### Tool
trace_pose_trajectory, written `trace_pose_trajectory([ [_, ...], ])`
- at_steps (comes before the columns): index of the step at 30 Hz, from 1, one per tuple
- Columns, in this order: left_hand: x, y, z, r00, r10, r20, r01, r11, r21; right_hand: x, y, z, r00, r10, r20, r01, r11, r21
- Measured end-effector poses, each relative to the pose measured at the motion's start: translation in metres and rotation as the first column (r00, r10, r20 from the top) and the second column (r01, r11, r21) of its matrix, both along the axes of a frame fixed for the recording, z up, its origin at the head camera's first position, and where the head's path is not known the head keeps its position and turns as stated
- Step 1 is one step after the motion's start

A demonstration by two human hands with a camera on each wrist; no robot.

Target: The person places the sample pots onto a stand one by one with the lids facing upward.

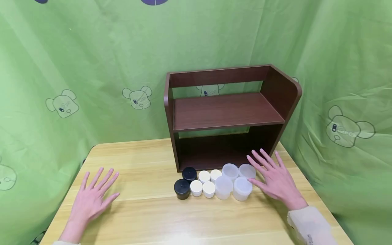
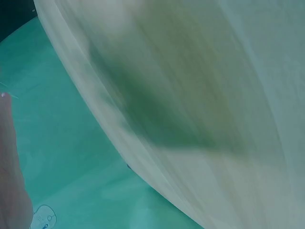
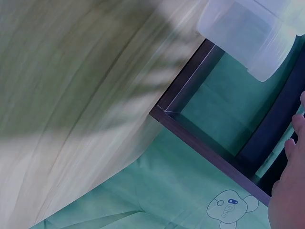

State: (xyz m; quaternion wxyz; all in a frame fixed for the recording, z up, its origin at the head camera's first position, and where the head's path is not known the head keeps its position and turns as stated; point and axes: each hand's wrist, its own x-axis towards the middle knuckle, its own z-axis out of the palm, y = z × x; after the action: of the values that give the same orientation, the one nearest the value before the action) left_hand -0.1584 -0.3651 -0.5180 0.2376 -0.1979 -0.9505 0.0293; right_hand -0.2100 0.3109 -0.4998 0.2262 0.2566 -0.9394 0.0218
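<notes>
Fingers spread and holding nothing, my left hand (image 1: 92, 197) hovers over the table's left side. My right hand (image 1: 275, 178), also spread, is beside the translucent tubs at the right end of a cluster of lidded containers. Its thumb is close to a translucent tub (image 1: 242, 188); whether they touch I cannot tell. The cluster has two black-lidded jars, the front one (image 1: 182, 189) nearer me, several small white jars (image 1: 209, 189) in the middle, and several translucent tubs (image 1: 224, 187). In the right wrist view a translucent tub (image 3: 238, 33) stands near the shelf's front corner.
A dark brown two-tier shelf (image 1: 226, 110) stands at the back of the wooden table (image 1: 147, 217), right behind the containers. Green cloth (image 1: 107, 51) printed with bear heads hangs behind and at both sides. The table's right edge runs close to my right forearm.
</notes>
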Motion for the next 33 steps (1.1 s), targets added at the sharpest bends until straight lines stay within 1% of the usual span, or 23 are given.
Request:
trace_pose_trajectory([
  [9,-0.003,0.003,0.002,1.000,0.000,-0.007,0.000,1.000,0.000,0.001,0.001,-0.001,1.000,0.004,-0.008,-0.004,1.000,-0.008],
  [12,-0.008,0.007,0.006,1.000,0.001,-0.010,-0.001,1.000,0.013,0.001,0.001,-0.002,1.000,0.006,-0.004,-0.006,1.000,-0.014],
  [14,-0.013,0.011,0.013,1.000,-0.005,-0.020,0.005,1.000,0.031,0.001,0.001,-0.002,1.000,0.005,-0.001,-0.005,1.000,-0.020],
  [16,-0.021,0.016,0.023,0.999,-0.011,-0.038,0.012,0.999,0.043,0.001,0.000,0.000,1.000,0.000,0.005,0.000,0.999,-0.038],
  [18,-0.029,0.023,0.036,0.998,-0.019,-0.062,0.023,0.998,0.060,0.002,-0.002,0.002,1.000,-0.006,0.019,0.007,0.997,-0.073],
  [20,-0.038,0.032,0.050,0.996,-0.026,-0.088,0.033,0.997,0.071,0.003,-0.003,0.004,0.999,-0.006,0.045,0.012,0.992,-0.124],
  [22,-0.047,0.042,0.065,0.994,-0.030,-0.108,0.039,0.996,0.084,0.004,-0.005,0.006,0.997,-0.006,0.077,0.021,0.981,-0.194],
  [25,-0.060,0.058,0.087,0.993,-0.036,-0.116,0.050,0.991,0.120,0.004,-0.008,0.008,0.989,-0.007,0.149,0.052,0.954,-0.295],
  [27,-0.068,0.070,0.101,0.991,-0.050,-0.128,0.071,0.984,0.163,0.004,-0.010,0.010,0.980,-0.012,0.196,0.080,0.936,-0.343],
  [30,-0.081,0.089,0.123,0.984,-0.077,-0.163,0.114,0.967,0.228,0.004,-0.012,0.013,0.969,0.001,0.248,0.103,0.908,-0.407],
  [33,-0.090,0.106,0.143,0.974,-0.106,-0.198,0.159,0.947,0.278,0.004,-0.014,0.017,0.959,0.039,0.281,0.101,0.878,-0.468],
])
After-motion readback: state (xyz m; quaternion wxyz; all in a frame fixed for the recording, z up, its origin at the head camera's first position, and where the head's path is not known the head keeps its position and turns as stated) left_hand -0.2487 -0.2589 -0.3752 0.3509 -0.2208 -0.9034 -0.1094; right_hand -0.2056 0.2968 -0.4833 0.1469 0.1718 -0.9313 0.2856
